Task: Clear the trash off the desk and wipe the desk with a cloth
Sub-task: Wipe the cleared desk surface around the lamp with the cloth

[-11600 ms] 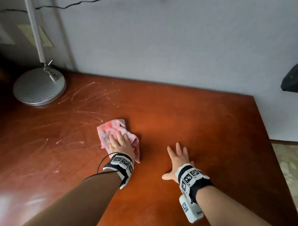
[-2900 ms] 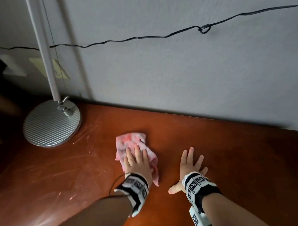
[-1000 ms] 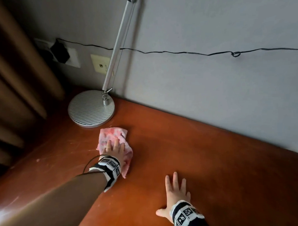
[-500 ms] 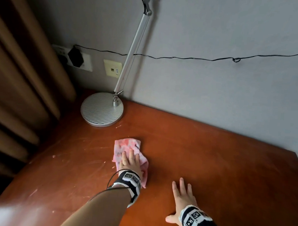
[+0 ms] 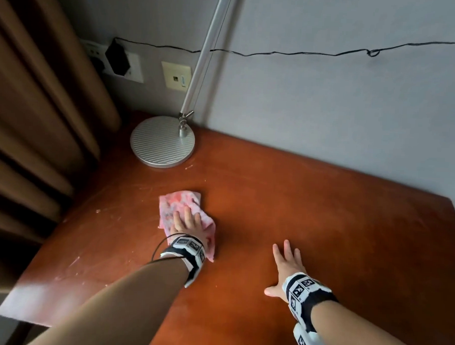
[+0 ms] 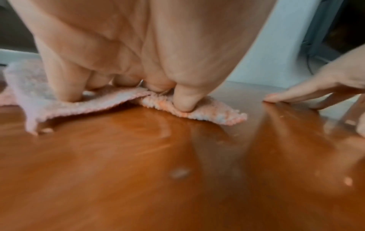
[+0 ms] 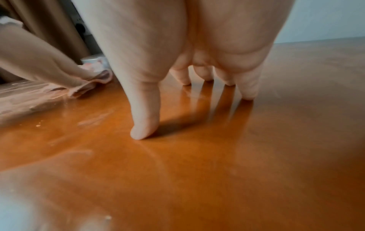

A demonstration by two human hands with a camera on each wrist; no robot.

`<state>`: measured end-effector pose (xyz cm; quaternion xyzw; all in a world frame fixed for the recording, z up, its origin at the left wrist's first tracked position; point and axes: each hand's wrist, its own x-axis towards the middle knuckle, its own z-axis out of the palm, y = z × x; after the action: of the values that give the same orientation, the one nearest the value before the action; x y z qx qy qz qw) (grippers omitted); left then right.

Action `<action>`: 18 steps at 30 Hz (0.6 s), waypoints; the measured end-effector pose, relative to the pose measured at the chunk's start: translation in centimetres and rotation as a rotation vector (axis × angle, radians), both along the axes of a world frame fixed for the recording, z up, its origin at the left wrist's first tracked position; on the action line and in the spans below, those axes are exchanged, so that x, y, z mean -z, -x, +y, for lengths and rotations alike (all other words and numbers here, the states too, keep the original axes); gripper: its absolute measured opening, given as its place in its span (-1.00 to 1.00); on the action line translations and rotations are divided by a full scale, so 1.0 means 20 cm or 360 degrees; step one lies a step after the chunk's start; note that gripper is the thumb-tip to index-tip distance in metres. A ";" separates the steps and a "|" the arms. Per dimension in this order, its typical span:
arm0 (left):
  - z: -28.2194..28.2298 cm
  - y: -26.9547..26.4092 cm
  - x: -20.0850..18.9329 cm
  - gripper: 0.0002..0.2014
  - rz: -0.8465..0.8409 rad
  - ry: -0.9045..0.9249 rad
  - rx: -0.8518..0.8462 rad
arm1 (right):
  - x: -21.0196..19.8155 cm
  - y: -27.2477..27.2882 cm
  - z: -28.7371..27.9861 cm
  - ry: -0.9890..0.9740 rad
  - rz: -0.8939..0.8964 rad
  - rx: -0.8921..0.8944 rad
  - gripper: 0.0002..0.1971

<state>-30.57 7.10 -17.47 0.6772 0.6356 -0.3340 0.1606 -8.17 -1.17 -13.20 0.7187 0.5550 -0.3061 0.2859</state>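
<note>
Along the left edge of the head view, at nine o'clock, brown curtain folds [image 5: 38, 127] hang beside the desk [image 5: 323, 228], a reddish-brown wooden top that fills the lower frame. Up at eleven o'clock on the grey wall sit a white socket plate with a black plug [image 5: 118, 59] in it and, just right of it, a cream wall plate [image 5: 176, 76]. A thin black cable [image 5: 291, 53] runs from the plug across the wall toward two o'clock, with a small knot near its far end. Below the plates, at the desk's back left corner, stands the round silver lamp base [image 5: 162, 142], its pole [image 5: 207, 49] leaning up and right out of frame. Pale smears and specks mark the wood from the base toward eight o'clock.

Near the centre of the desk, slightly toward nine o'clock, the pink mottled cloth [image 5: 179, 205] lies flat on the wood. The left hand [image 5: 187, 221] rests on its nearer half, fingers straight and laid forward, pressing it down; the left wrist view shows the thumb [image 6: 185, 100] and fingertips pushing into the fuzzy fabric [image 6: 207, 112], one edge lifted in a low fold. A banded wrist mount [image 5: 189, 251] with square markers wraps that wrist.

Toward four o'clock, well apart from the cloth, the right hand [image 5: 286, 265] lies palm down on bare wood, fingers spread and straight, holding nothing. In the right wrist view its fingertips [image 7: 143, 131] touch the glossy surface.
</note>
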 end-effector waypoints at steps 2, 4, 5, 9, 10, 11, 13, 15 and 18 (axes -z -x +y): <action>-0.08 0.15 0.00 -0.21 0.0014 -0.0020 -0.0088 | -0.01 0.01 -0.01 -0.0004 0.0007 0.0051 0.14; -0.25 0.22 -0.07 -0.23 -0.0022 -0.0043 -0.0125 | -0.01 0.02 -0.01 -0.0002 0.0010 0.0081 0.12; -0.34 0.21 -0.10 -0.25 -0.0033 -0.0017 -0.0117 | -0.01 0.03 -0.01 0.0003 0.0006 0.0097 0.11; -0.54 0.04 -0.12 -0.29 -0.0185 0.0062 -0.0080 | -0.01 0.07 -0.03 0.0012 -0.0031 0.0164 0.06; -0.56 -0.02 -0.11 -0.29 -0.0246 0.0076 -0.0069 | -0.01 0.08 -0.04 0.0005 -0.0034 0.0182 0.03; -0.57 -0.06 -0.11 -0.29 -0.0282 0.0062 -0.0049 | -0.01 0.08 -0.06 -0.0008 -0.0030 0.0195 0.00; -0.53 -0.06 -0.13 -0.27 -0.0304 0.0025 0.0030 | -0.01 0.10 -0.10 -0.0026 -0.0014 0.0205 -0.04; -0.44 0.01 -0.11 -0.27 -0.0343 -0.0099 0.0046 | 0.00 0.12 -0.16 -0.0009 -0.0020 0.0174 -0.06; -0.31 0.18 -0.09 -0.33 -0.0272 -0.0207 -0.0144 | -0.01 0.14 -0.27 -0.0001 -0.0012 0.0111 -0.07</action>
<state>-34.11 0.90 -15.69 0.6829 0.6698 -0.2254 0.1850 -11.05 -6.66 -13.06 0.7388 0.5286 -0.3130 0.2771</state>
